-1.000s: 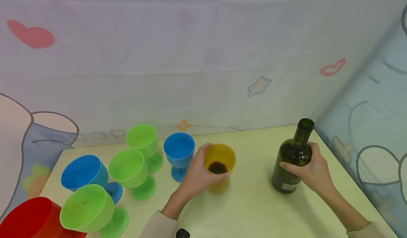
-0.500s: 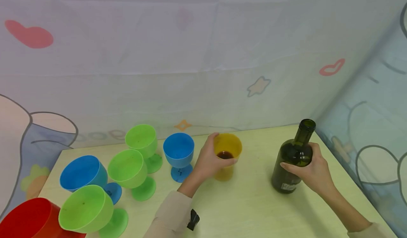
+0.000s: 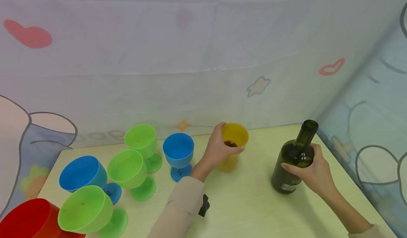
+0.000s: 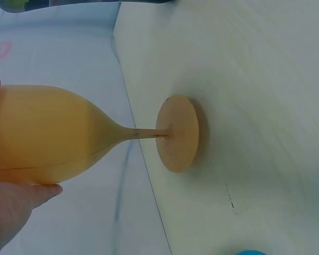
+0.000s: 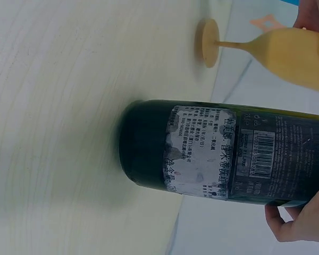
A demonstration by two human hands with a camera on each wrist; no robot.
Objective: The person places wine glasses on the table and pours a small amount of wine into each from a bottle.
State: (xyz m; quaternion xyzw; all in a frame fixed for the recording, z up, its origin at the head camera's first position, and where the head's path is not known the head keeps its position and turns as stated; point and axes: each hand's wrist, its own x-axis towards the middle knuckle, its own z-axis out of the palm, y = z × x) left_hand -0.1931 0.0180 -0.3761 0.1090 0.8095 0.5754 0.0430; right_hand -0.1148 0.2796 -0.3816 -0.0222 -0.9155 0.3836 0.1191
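Observation:
My left hand (image 3: 217,151) grips the bowl of a yellow wine goblet (image 3: 236,131), thumb on the near side and fingers behind. Dark liquid (image 3: 230,144) shows inside. In the left wrist view the goblet's thin stem (image 4: 146,134) and round foot (image 4: 178,134) are at the tabletop or just above; I cannot tell which. Further right, my right hand (image 3: 316,174) is wrapped around the shoulder of a dark green wine bottle (image 3: 292,160), which stands uncapped on the table. Its back label (image 5: 199,154) faces the right wrist view, with the fingers (image 5: 308,218) at its side.
On the left of the pale table (image 3: 251,202) stand several goblets: green (image 3: 140,139), blue (image 3: 178,149), and another blue one (image 3: 83,172). A large red cup (image 3: 28,216) is at the near left corner. A printed cloth (image 3: 203,54) hangs behind.
My left hand has carried the yellow goblet away from me and to the right, towards the back edge of the table. The right hand and bottle have barely moved.

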